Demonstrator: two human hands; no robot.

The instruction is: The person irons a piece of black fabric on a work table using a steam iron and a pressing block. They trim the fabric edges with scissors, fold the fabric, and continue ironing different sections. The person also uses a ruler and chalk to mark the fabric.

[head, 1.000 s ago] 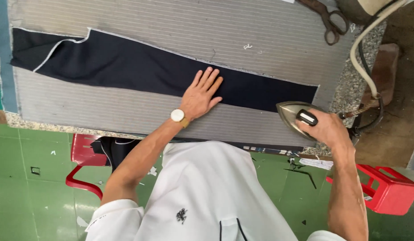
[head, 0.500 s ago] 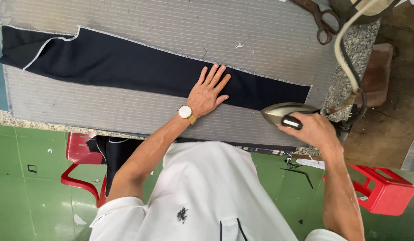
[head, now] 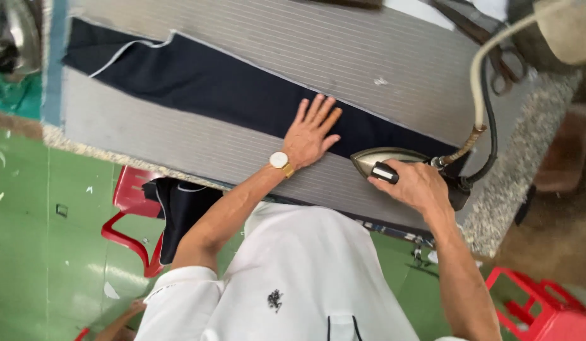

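Head view, work surface: a grey striped pad (head: 242, 151) covers the tabletop, running from far left to near right.
Head view, cloth: a long strip of dark navy fabric (head: 217, 95) lies flat on the pad, slanting from the far left toward the right, with a pale stitched edge along its far side.
Head view, left hand: the left hand (head: 310, 134) lies palm down on the fabric, fingers spread and flat, pinning the strip just left of the iron; a gold wristwatch (head: 280, 161) sits on the wrist.
Head view, right hand: the right hand (head: 414, 187) is wrapped tight around the black handle of a metal iron (head: 384, 159), whose nose points left toward the spread hand.
Head view, iron position: it stands at the right end of the strip; whether the soleplate touches the cloth cannot be told.
Head view, cord: a thick hose and cable (head: 479, 95) rise from the back of the iron toward the far right.
Head view, surroundings: old scissors (head: 495, 53) lie at the far right; red plastic stools (head: 132, 218) stand on the green floor nearby.
Step in hand: pressing the strip flat, judging by the grip and the pinning hand.
Next move calls for: a steady glide leftward along the cloth, with the flat hand kept clear of the nose.
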